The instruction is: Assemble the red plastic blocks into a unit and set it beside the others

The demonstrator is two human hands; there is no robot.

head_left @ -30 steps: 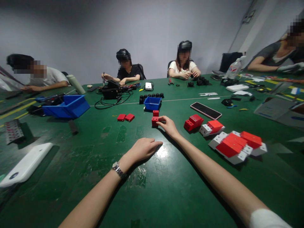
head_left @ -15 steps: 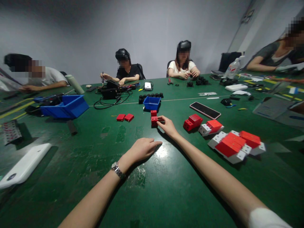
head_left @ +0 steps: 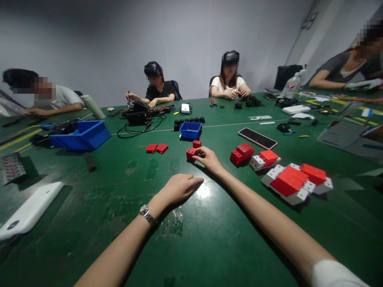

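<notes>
At the middle of the green bench (head_left: 227, 247), the right hand (head_left: 209, 158) is clamped on a red holed block (head_left: 190, 154), thumb and fingers closed at its right side. A smaller red section (head_left: 196, 144) shows just behind the block; whether the two are joined cannot be determined. The side grip probably serves to keep the holed face exposed toward the wearer, while the bench presumably carries the weight. The left hand (head_left: 178, 188) lies nearer the wearer, fingers together, with no part visible in it; its underside is hidden. Its placement appears to be for rest or standby.

Edges and clearances: the small blue bin (head_left: 190, 136) bounds movement behind the block, with black round parts (head_left: 199, 119) beyond it. Two flat red pieces (head_left: 156, 148) lie to the left, apart from the block. To the right, past the right hand, stand a red stepped block (head_left: 242, 153) and red-and-white modules (head_left: 291, 182), with a smartphone (head_left: 257, 138) behind. Lateral travel is available on both sides; the forearms limit travel toward the wearer.
</notes>
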